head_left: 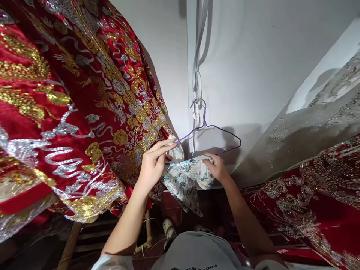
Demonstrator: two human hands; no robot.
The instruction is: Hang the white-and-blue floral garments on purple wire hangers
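Observation:
A thin purple wire hanger [222, 129] hangs by its hook from a white cord [197, 78] on the pale wall. A white garment with a blue-green print [185, 178] drapes off the hanger's left end and lower bar. My left hand [153, 163] pinches the cloth at the hanger's left shoulder. My right hand [216, 167] is closed on the folded edge of the same garment just below the hanger's bar. The cloth's lower part dangles between my forearms.
A large red robe with gold and silver embroidery [70, 105] hangs close on the left. Another red beaded garment [306, 210] and a silvery sheer one [317, 123] hang at the right. A wooden pole [69, 243] and a white clog [168, 227] lie below.

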